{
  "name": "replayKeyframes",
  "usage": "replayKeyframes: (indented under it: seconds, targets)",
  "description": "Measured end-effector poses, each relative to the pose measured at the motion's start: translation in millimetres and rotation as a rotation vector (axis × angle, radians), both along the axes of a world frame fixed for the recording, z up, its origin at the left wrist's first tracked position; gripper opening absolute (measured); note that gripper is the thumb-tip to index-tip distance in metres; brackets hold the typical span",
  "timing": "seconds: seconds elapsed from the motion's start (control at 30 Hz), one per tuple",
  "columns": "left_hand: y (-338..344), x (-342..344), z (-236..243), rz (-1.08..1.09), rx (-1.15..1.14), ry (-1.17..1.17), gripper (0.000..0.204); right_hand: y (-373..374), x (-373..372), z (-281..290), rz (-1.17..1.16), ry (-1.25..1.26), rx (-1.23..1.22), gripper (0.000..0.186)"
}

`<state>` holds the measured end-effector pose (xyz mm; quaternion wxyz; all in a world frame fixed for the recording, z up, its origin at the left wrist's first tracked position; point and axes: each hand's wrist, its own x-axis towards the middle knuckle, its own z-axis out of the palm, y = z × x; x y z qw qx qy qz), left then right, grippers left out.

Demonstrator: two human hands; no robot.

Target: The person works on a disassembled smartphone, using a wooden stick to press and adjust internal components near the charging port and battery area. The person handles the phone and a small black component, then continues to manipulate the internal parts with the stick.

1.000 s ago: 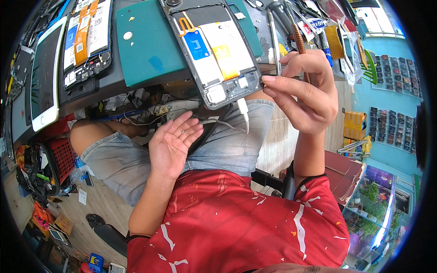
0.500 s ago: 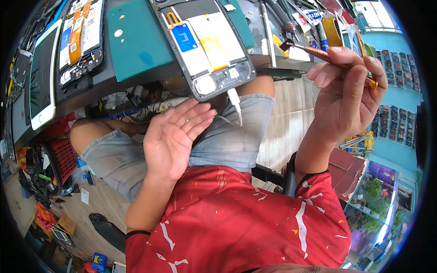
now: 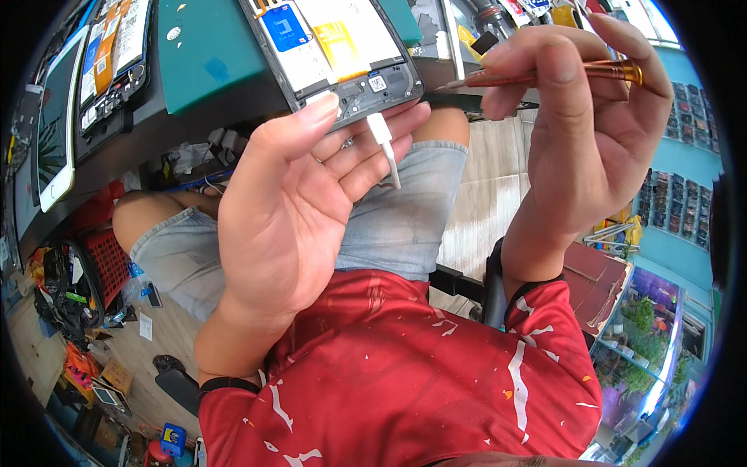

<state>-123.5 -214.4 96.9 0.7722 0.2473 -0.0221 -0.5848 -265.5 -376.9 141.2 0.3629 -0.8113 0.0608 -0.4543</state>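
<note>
An opened phone (image 3: 354,58), its back off and its inner parts showing, juts over the bench's front edge. A white cable plug (image 3: 379,127) sits in its lower end. My left hand (image 3: 292,202) holds that end, thumb over the corner and fingers underneath, behind the plug. My right hand (image 3: 580,117) is closed around a slim copper-coloured tool (image 3: 506,78) with a gold end cap. Its narrow grey tip points left, just beside the phone's lower right corner. Whether it touches the phone I cannot tell.
The phone overlaps a green mat (image 3: 206,58). To its left are another opened phone (image 3: 117,62) and a white phone (image 3: 61,124). Tools and a small black square (image 3: 484,43) lie at the back right. A red basket (image 3: 101,261) stands on the floor.
My left hand has risen from my lap to the phone and taken hold of its lower end. My right hand has brought the tool lower and leftward, its tip nearer the phone.
</note>
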Motion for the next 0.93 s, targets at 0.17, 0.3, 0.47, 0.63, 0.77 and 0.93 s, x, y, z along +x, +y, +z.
replayKeyframes:
  seconds: [0.17,0.3,0.47,0.63,0.77,0.93]
  targets:
    - [-3.7,-0.8,5.8,-0.011,0.036,-0.035,0.067,2.9,9.1,-10.9,0.008,-0.019,0.003,0.037]
    - [-3.0,0.6,5.7,-0.019,0.022,-0.033,0.066,8.3,15.6,-2.9,0.045,-0.031,0.079,0.039]
    - [-3.2,1.3,4.4,-0.016,0.009,0.004,0.066,6.4,17.0,-5.9,0.063,-0.03,0.093,0.038]
    - [-3.0,1.1,2.9,-0.008,0.0,0.028,0.066,7.8,17.9,-6.4,0.049,-0.024,0.085,0.038]
    - [-2.4,1.1,4.7,-0.008,0.003,0.027,0.066,1.7,13.5,-13.5,0.061,-0.002,0.029,0.039]
    - [-2.8,-2.9,16.0,-0.002,0.018,0.015,0.065,-2.8,4.9,-3.5,0.033,0.036,-0.031,0.041]
